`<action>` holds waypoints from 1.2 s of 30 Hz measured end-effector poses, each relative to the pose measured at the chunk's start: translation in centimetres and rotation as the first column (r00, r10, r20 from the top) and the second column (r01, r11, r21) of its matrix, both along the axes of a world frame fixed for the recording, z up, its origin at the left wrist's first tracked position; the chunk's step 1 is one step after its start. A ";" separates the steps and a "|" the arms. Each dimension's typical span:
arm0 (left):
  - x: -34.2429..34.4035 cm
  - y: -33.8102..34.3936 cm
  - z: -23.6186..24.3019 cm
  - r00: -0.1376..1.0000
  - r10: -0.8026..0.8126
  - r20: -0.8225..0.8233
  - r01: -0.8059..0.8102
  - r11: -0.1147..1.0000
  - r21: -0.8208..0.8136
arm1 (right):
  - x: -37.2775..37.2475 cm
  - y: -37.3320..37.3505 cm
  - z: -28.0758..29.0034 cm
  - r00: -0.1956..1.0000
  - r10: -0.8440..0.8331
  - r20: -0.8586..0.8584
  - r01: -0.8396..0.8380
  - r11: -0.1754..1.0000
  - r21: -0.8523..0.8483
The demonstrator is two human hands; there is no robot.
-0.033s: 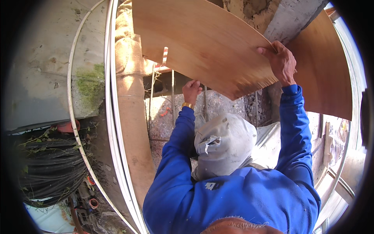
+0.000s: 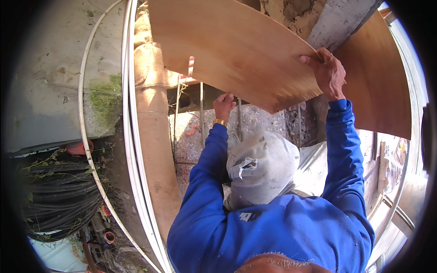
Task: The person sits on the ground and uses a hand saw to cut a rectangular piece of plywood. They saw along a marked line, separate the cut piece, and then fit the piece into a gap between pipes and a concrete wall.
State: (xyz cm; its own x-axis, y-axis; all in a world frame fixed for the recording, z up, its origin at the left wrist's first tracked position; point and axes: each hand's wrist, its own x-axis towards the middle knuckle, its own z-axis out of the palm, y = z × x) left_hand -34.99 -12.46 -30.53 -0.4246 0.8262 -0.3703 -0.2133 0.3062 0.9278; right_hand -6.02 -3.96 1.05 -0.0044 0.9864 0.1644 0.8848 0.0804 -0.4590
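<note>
A large curved plywood sheet (image 2: pixel 227 50) spans the upper middle, its lower corner ragged and pointing toward me. My right hand (image 2: pixel 330 75) is closed around its right edge, with the thumb on the near face. At its lower left edge, my left hand (image 2: pixel 223 108) is closed, fingers curled against the rim; a gold-coloured watch (image 2: pixel 220 122) sits on that wrist. Both arms reach forward in blue sleeves. Below them shows pale grey cloth (image 2: pixel 264 159) with a torn patch. Behind the sheet's lower edge stand thin steel rods (image 2: pixel 201 109).
A second brown board (image 2: pixel 375 77) leans on the right, beside a concrete beam (image 2: pixel 341 22). White pipes (image 2: pixel 132 136) and a burlap-wrapped post (image 2: pixel 152 104) run along the left. Coiled black hose (image 2: pixel 59 195) lies at lower left, under a mossy concrete slab (image 2: pixel 50 77).
The plywood sheet has shifted slightly left, and its lower corner has risen a little. Both hands stay in nearly the same place.
</note>
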 end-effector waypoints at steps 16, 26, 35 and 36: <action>-0.3 -2.3 -8.6 0.920 0.028 0.391 0.071 0.969 -0.235 | -6.2 0.1 -5.6 0.843 0.483 0.237 -0.537 0.739 0.406; 0.0 -1.6 -7.3 0.877 0.050 0.479 0.079 0.966 -0.246 | -6.3 0.8 -5.2 0.844 0.467 0.262 -0.536 0.746 0.395; 0.3 -1.3 -8.2 0.844 0.016 0.536 0.105 0.975 -0.194 | -5.5 1.4 -4.8 0.817 0.500 0.286 -0.576 0.720 0.387; 0.3 -1.2 -8.3 0.846 0.010 0.533 0.117 0.972 -0.203 | -5.1 1.5 -4.9 0.815 0.504 0.287 -0.579 0.723 0.377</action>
State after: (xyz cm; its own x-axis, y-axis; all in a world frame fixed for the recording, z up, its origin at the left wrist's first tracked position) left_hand -34.66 -13.66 -38.86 -0.0705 0.7124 -0.6982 -0.6271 0.5127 0.5865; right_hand -11.14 -2.49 -3.88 -0.5780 0.6330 0.5151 0.6823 0.7211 -0.1205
